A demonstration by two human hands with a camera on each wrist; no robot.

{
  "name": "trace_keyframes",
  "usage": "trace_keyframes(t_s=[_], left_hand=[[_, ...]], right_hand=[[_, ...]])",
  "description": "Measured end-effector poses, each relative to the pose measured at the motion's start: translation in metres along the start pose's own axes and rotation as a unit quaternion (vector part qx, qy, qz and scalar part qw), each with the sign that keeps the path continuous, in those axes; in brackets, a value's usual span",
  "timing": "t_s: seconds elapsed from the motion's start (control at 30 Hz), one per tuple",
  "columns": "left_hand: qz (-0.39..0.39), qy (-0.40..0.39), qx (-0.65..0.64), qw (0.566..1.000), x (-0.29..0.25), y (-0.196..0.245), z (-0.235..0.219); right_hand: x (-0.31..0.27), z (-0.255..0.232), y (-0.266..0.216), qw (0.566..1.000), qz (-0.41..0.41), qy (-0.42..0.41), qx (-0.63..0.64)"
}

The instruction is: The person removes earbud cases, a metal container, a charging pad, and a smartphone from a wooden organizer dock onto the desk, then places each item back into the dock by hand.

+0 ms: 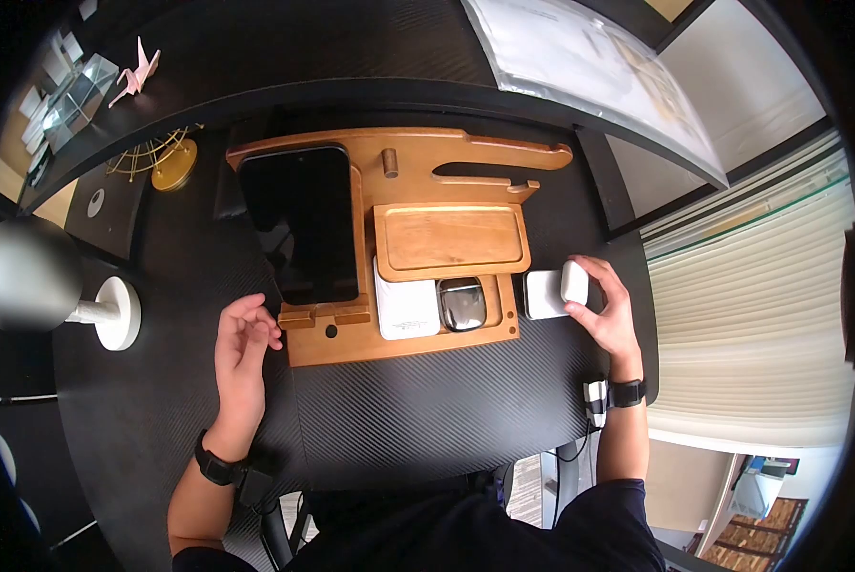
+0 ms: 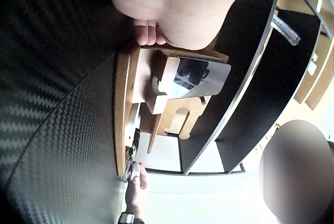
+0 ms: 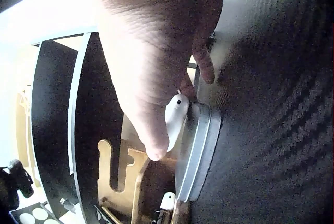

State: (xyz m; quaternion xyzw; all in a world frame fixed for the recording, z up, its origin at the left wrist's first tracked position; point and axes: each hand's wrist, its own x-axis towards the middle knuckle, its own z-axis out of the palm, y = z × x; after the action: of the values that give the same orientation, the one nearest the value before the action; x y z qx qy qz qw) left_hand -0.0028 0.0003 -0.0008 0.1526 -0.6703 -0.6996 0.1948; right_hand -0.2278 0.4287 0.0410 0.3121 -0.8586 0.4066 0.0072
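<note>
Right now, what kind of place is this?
Probably a home study: black desk, wooden docking station holding a smartphone, and a pink origami crane on the shelf above.

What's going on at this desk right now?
A person sits at a black desk. Their right hand grips a small white case at the right end of a flat white box; whether the two touch is hard to tell. The left hand, holding nothing, is by the left edge of a wooden organizer. A phone leans in it, above its lower tray.
</note>
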Motion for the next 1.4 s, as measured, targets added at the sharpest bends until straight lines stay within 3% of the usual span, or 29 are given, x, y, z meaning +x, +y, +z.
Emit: trace_keyframes(t_s=[0.17,0.37,0.67,1.17,1.4], left_hand=[[0.004,-0.001,0.007,1.000,0.000,0.000,0.000],[0.001,0.001,0.002,1.000,0.000,0.000,0.000],[0.002,0.000,0.007,1.000,0.000,0.001,0.001],[0.005,0.000,0.008,1.000,0.000,0.001,0.000],[-0.001,-0.004,0.002,1.000,0.000,0.002,0.001]], right_hand=[[-0.007,0.002,0.009,0.989,0.083,0.041,0.113],[-0.008,0.001,0.013,0.985,0.111,0.065,0.117],[-0.007,0.002,0.001,0.999,0.008,0.034,0.015],[-0.004,-0.004,-0.015,0.993,-0.049,-0.064,-0.082],[0.004,-0.005,-0.009,0.988,-0.057,-0.071,-0.124]])
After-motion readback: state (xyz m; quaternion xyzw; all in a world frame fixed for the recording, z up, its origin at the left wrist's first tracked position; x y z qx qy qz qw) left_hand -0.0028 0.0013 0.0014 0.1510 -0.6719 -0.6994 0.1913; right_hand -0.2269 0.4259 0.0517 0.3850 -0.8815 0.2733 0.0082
